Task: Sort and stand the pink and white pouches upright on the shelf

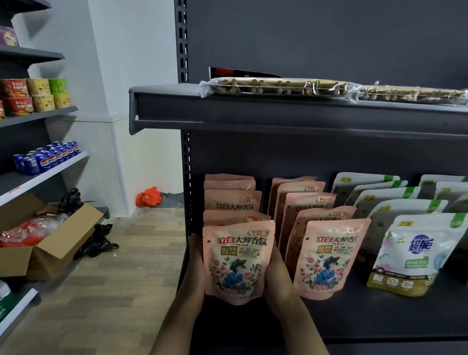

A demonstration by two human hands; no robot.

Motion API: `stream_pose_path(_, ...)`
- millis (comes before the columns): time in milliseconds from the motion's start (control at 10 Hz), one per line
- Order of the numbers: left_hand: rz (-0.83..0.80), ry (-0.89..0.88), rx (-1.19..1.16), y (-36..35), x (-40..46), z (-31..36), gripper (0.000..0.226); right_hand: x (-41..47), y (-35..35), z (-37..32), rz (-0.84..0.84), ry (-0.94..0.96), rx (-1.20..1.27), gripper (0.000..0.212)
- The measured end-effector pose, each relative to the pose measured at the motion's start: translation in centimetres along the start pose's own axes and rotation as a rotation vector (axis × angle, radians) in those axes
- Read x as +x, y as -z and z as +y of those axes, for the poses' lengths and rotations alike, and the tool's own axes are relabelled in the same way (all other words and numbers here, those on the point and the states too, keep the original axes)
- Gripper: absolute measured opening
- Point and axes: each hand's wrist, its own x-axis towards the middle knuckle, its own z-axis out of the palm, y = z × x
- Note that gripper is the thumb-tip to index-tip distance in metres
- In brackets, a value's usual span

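Observation:
A pink pouch (236, 261) with a floral picture stands upright at the front of the left row on the dark shelf (370, 314). My left hand (195, 266) lies flat against its left side and my right hand (278, 276) against its right side; both press it between them. Behind it stand several more pink pouches (232, 199). A second row of pink pouches (330, 257) stands just to the right. Further right are rows of white pouches (414, 253) with green corners, all upright.
An upper shelf (288, 114) juts out overhead, holding two clear packs of sticks (276, 86). To the left a side rack carries cans and cups. An open cardboard box (35, 234) and an orange bag (148, 197) lie on the wooden floor.

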Motion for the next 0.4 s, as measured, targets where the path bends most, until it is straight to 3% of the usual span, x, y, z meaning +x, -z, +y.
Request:
stream_pose_path(100, -0.048, -0.061, 0.070, 0.9, 0.3, -0.2, 0.078, 0.3, 0.7, 0.1, 0.005, 0.047, -0.045, 0.050)
stream_pose_path(300, 0.046, -0.192, 0.130, 1.2, -1.3, 3.2, 0.063, 0.3, 1.5, -0.7, -0.013, 0.359, -0.079, 0.062)
stream_pose_path(400, 0.138, -0.308, 0.199, 2.3, -1.4, 6.7, 0.059, -1.2, 0.7, -3.1, 0.013, 0.472, -0.051, 0.049)
